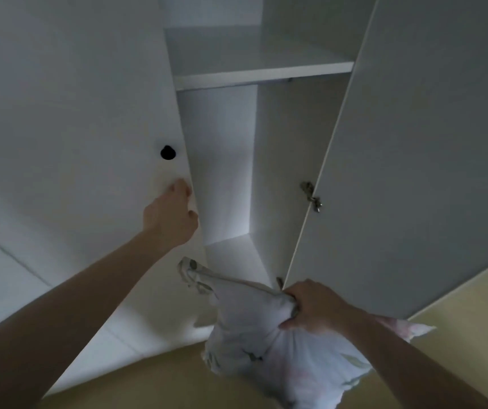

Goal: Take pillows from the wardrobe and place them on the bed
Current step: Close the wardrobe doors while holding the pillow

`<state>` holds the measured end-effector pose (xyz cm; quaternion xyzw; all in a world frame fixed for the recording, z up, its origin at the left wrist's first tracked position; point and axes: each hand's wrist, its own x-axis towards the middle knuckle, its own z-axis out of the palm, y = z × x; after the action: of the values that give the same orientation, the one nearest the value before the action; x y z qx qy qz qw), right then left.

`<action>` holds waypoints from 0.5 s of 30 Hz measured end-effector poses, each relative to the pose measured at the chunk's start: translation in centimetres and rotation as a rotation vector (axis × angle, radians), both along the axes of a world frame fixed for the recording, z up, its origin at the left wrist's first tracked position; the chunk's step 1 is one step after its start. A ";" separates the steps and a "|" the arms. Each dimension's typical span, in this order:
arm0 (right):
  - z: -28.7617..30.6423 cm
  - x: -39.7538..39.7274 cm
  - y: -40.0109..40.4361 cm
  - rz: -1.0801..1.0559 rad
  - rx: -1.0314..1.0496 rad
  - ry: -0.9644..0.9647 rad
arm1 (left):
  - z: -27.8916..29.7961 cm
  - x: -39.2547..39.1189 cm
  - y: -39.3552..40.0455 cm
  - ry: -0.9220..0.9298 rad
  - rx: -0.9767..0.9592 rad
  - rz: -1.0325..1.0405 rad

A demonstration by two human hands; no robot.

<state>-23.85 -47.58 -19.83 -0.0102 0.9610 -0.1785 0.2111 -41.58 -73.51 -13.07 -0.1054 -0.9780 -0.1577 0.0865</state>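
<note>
- The right hand [313, 308] grips a pillow [269, 346] by a bunched fold at its upper edge, fingers and thumb curled tight into the fabric.
- The pillow hangs below that hand, in front of the open wardrobe compartment and above the floor [160, 382]; it touches no shelf. Its cover is pale with a faint floral print in pink and grey-green. One corner points up and to the left, another shows beyond the right forearm.
- The left hand [172, 216] reaches up to the edge of the left wardrobe door [74, 128]. The fingertips lie at or round that edge; whether they curl behind it cannot be told, as the hand is blurred and seen from the back.
- A round black knob [167, 152] sits on the left door, just above the left hand and apart from it.
- The right wardrobe door [413, 143] stands swung open, its edge just beside the right hand. A metal hinge [312, 196] joins it to the carcass at mid-height; a second fitting shows near the door's lower corner, partly hidden.
- Inside the wardrobe [284, 160], a white shelf [263, 73] spans the upper part, with a tall compartment beneath it.
- The floor is a tan, yellowish surface running along the base of the wardrobe.
</note>
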 end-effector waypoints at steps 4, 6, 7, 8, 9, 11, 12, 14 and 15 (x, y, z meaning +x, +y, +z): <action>1.1 2.4 1.6 -0.085 0.000 0.012 | 0.6 0.0 0.8 -0.105 -0.037 -0.030; 1.4 3.4 2.5 -0.096 0.010 0.016 | 1.4 0.6 2.2 -0.147 -0.080 -0.085; 1.6 3.9 3.1 -0.103 0.013 0.012 | 1.9 1.3 3.4 -0.144 -0.077 -0.135; 1.9 4.5 3.7 -0.113 0.011 0.009 | 2.7 2.4 5.1 -0.118 -0.055 -0.207; 2.1 5.0 4.2 -0.119 0.007 0.009 | 3.5 3.6 7.0 -0.077 -0.024 -0.308; 2.7 6.6 5.7 -0.138 0.011 0.019 | 5.4 6.6 11.6 0.040 0.033 -0.603; 3.1 7.4 6.5 -0.146 0.018 0.027 | 6.3 8.2 14.0 0.093 0.041 -0.774; 3.4 8.8 7.9 -0.169 0.030 0.033 | 7.6 11.1 18.4 0.189 0.011 -1.077; 3.5 9.9 8.8 -0.189 0.039 0.035 | 8.1 12.8 20.7 0.235 -0.013 -1.185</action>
<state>-13.97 -38.74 -16.33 0.0816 0.9645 -0.1787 0.1768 -28.82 -52.77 -4.96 -0.6498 -0.7376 -0.1601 0.0905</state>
